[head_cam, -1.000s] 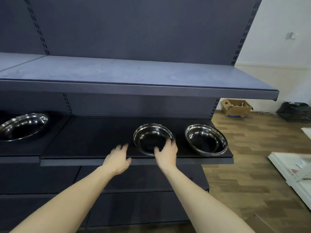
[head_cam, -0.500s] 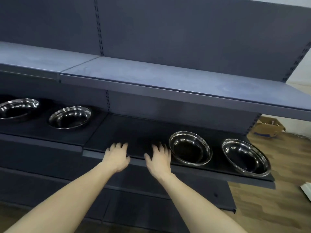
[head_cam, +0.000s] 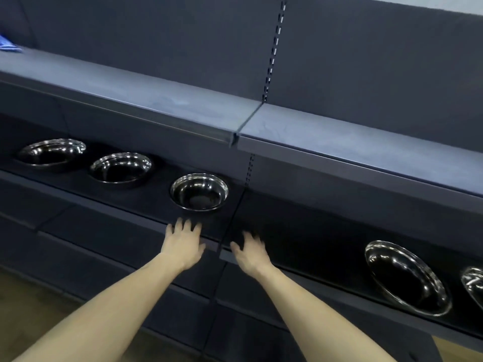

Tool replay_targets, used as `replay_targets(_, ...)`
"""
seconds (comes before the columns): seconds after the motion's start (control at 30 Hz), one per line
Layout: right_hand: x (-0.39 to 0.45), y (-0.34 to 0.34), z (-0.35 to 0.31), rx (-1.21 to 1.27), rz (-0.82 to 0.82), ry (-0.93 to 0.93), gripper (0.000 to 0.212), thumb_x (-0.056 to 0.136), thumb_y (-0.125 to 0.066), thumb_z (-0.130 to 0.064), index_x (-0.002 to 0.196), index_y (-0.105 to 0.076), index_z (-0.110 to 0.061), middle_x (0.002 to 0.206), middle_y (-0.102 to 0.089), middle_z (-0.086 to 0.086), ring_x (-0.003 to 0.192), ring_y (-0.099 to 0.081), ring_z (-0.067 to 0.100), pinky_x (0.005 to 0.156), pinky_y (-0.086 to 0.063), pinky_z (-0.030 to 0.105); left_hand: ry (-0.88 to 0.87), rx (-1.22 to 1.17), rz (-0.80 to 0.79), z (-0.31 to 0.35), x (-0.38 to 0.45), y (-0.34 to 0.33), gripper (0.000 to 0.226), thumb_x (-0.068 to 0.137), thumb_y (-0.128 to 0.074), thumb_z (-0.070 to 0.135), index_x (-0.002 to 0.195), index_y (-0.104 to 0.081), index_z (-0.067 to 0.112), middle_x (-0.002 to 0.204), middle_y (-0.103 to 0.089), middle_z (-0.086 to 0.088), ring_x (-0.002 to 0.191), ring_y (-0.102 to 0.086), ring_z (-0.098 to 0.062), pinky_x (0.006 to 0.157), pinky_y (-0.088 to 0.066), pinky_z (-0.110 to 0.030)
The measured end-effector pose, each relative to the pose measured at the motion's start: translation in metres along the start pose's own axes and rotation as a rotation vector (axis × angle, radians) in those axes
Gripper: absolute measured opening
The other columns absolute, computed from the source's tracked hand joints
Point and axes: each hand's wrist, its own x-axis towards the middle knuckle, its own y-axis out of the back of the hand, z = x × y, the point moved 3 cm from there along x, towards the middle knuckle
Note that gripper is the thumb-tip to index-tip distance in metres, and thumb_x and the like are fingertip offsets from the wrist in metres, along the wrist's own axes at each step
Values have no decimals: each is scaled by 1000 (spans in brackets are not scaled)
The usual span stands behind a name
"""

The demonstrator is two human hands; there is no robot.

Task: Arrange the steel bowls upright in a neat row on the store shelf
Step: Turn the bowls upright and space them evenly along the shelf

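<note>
Dark grey back panel (head_cam: pixel 156 35), slotted upright (head_cam: pixel 273 52) (wooden floor (head_cam: pixel 31 304) below).

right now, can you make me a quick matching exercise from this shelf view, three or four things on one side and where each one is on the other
Things:
1. left hand
2. right hand
3. blue item
4. cut-off bowl

Places:
A. top shelf, far left
B. just right of the shelf seam
C. right picture edge
D. directly below the middle bowl

Pairs: 1-D, 2-B, 3-A, 4-C
</note>
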Motion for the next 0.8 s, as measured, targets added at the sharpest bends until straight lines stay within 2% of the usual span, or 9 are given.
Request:
replay_targets(0.1,23,-19,-26,121,5,-16,68,105,-48,-44,163,-24,-17,162,-35,15,147,-38,35,117,-39,41,58,-74,4,-39,8,0,69,98,-41,48,155,-17,16,159,-22,-12,148,-13,-34,119,-18,-49)
replay_targets(0.2,45,-29,-50,222,8,-41,74,105,-49,-44,164,-17,-13,165,-31,13,148,-38,33,116,-39,38,110,-126,8,-69,16,0,71,98,-43,46,155,-16,15,158,-23,-12,148,-15,-34,119,-19,-48)
replay_targets(0.27,61,-33,-61,305,20,-82,79,104,-50,-45,165,-11,-14,166,-31,12,147,-41,33,109,-46,38,141,-152,3,-83,21,-2,72,98,-44,45,156,-15,14,159,-23,-12,148,-15,-34,119,-19,-48)
replay_targets(0.33,79,-36,-69,417,46,-122,85,100,-52,-50,165,-6,-19,159,-42,11,136,-54,32,100,-53,39,161,-166,-3,-92,28,-2,73,98,-45,45,156,-14,14,159,-22,-12,148,-15,-34,119,-19,-47)
replay_targets(0.43,104,-42,-76,582,35,-266,93,97,-53,-58,164,4,-27,133,-64,11,102,-74,30,90,-62,43,167,-192,0,-98,37,0,72,98,-45,44,156,-14,15,160,-21,-11,148,-16,-33,119,-19,-45)
replay_targets(0.53,119,-45,-79,664,15,-351,81,101,-54,-50,163,-6,-30,97,-69,3,76,-77,23,72,-66,37,161,-200,-14,-98,45,1,71,98,-45,42,156,-14,15,160,-21,-11,148,-17,-32,119,-20,-44)
replay_targets(0.6,130,-46,-82,737,38,-338,70,102,-53,-41,160,-17,-28,98,-72,8,70,-76,22,61,-64,33,150,-183,-14,-99,53,1,70,98,-45,43,156,-17,15,158,-25,-10,146,-21,-31,118,-24,-42)
replay_targets(0.7,142,-41,-83,845,87,-323,46,104,-51,-26,145,-35,-15,95,-75,13,56,-70,20,47,-54,28,143,-186,-8,-100,66,3,68,97,-46,44,154,-22,15,152,-34,-10,140,-32,-31,114,-31,-41)
replay_targets(0.8,146,-32,-75,795,116,-299,41,102,-51,-29,140,-41,-15,97,-77,13,45,-68,15,43,-50,24,144,-201,-9,-95,77,8,70,97,-47,44,155,-20,16,153,-34,-10,138,-35,-31,113,-32,-41)
